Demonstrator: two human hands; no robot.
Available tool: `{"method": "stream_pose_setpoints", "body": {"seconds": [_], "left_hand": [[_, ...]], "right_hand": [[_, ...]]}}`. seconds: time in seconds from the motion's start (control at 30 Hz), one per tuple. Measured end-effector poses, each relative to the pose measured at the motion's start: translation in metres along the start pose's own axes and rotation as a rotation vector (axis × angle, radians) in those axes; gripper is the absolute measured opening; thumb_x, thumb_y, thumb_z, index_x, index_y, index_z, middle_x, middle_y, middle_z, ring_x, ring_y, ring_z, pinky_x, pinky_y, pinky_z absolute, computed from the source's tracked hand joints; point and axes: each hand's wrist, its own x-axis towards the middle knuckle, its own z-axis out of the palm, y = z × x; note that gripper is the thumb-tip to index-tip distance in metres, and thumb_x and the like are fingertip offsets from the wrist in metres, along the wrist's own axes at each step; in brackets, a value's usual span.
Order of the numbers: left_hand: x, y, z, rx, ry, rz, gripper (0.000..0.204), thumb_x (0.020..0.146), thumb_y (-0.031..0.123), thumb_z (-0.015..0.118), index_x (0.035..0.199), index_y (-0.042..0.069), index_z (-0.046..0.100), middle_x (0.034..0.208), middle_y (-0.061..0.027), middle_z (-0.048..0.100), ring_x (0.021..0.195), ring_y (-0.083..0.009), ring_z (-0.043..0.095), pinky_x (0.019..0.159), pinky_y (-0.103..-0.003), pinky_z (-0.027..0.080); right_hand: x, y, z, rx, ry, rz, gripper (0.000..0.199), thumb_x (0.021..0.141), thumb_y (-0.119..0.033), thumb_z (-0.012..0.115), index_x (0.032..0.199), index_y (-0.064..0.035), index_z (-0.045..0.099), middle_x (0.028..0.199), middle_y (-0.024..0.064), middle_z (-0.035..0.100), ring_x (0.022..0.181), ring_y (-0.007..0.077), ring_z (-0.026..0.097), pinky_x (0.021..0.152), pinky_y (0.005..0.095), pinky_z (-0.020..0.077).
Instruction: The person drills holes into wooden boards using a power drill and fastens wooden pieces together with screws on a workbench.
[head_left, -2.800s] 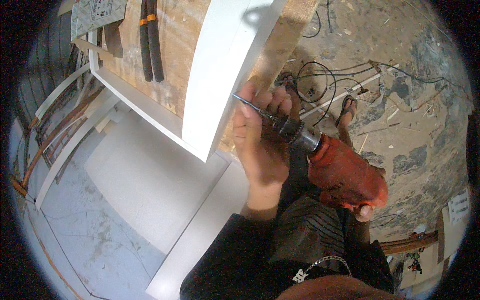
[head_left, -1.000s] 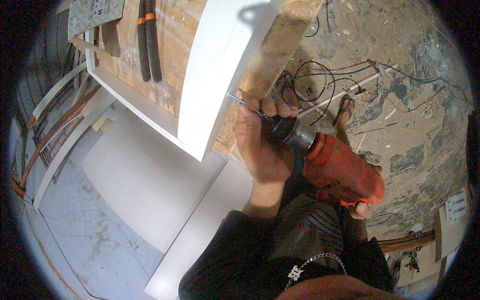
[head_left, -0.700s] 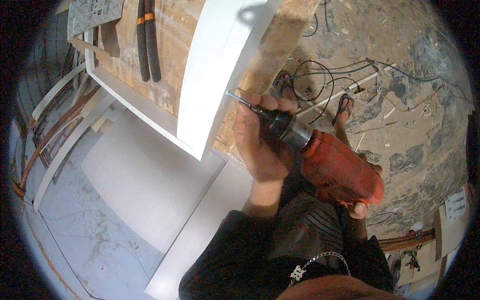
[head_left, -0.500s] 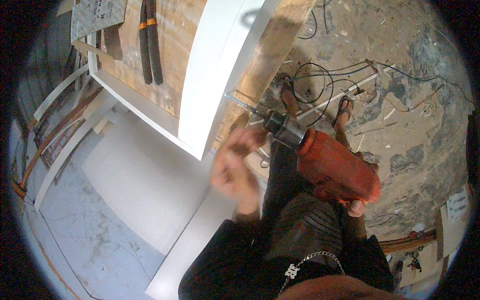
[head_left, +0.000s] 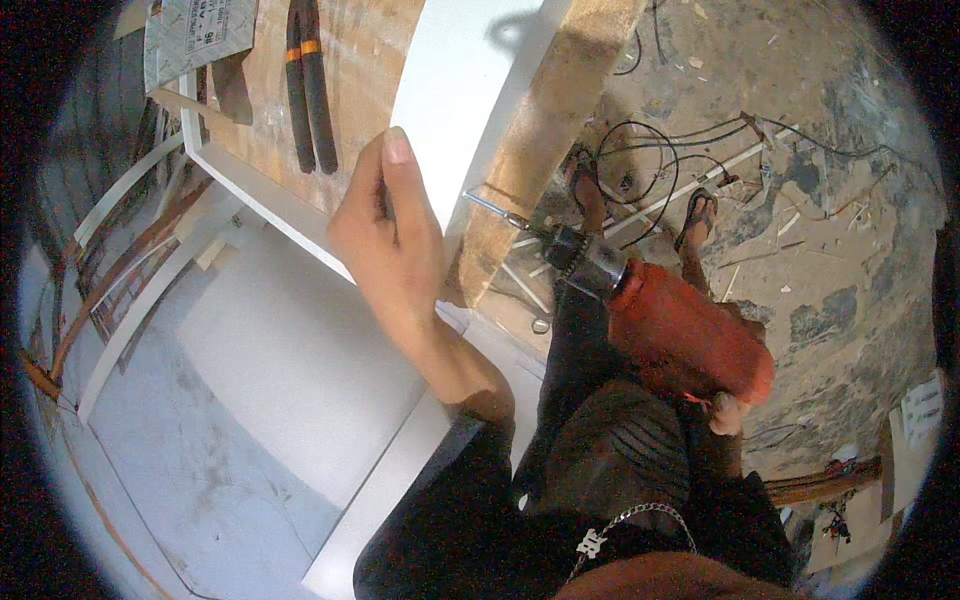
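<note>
Drill (head_left: 690, 330), one, red, gripped by the right hand (head_left: 728, 412); its single bit (head_left: 495, 208) points at the edge of one white strip (head_left: 455, 90). Left hand (head_left: 390, 220) has left the bit, leaving the right alone supporting the tool; fingers curled, contents not discernible. Also counted: one carton (head_left: 200, 40), one pair of pliers (head_left: 319, 120) on the wooden board (head_left: 265, 130).

Red drill (head_left: 685, 330), tilted; chuck (head_left: 590, 260) carries slender metallic bit (head_left: 495, 209), tip at white panel's (head_left: 455, 90) edge, contact unconfirmed.
</note>
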Motion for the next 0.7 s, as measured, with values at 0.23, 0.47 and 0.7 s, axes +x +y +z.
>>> {"method": "stream_pose_setpoints", "body": {"seconds": [0.23, 0.47, 0.7], "left_hand": [[0.001, -0.006, 0.005, 0.01, 0.014, 0.065, 0.038, 0.092, 0.031, 0.048, 0.079, -0.004, 0.055, 0.055, 0.0023, 0.037, 0.054, -0.0063, 0.028, 0.045, -0.025, 0.02], [0.004, -0.001, 0.003, 0.062, 0.018, 0.054, 0.037, 0.092, 0.03, 0.048, 0.079, -0.004, 0.056, 0.055, 0.0012, 0.038, 0.054, -0.0071, 0.028, 0.045, -0.025, 0.02], [0.001, -0.005, 0.007, -0.024, 0.013, 0.052, 0.035, 0.092, 0.027, 0.049, 0.077, -0.005, 0.055, 0.058, 0.0064, 0.037, 0.053, -0.0044, 0.027, 0.045, -0.023, 0.019]], "right_hand": [[0.0, -0.002, -0.001, 0.012, 0.013, 0.006, 0.027, 0.073, -0.031, 0.058, 0.092, -0.0117, 0.06, 0.081, 0.003, 0.059, 0.068, 0.0201, 0.055, 0.056, 0.0372, 0.0405], [-0.006, -0.012, 0.002, 0.035, 0.004, -0.003, 0.028, 0.073, -0.031, 0.059, 0.092, -0.0118, 0.06, 0.084, 0.0033, 0.059, 0.07, 0.0206, 0.055, 0.058, 0.0372, 0.0408], [-0.006, -0.021, 0.003, 0.061, -0.019, -0.006, 0.029, 0.072, -0.032, 0.06, 0.093, -0.0118, 0.06, 0.086, 0.0036, 0.059, 0.072, 0.0211, 0.055, 0.06, 0.0373, 0.0411]]}}
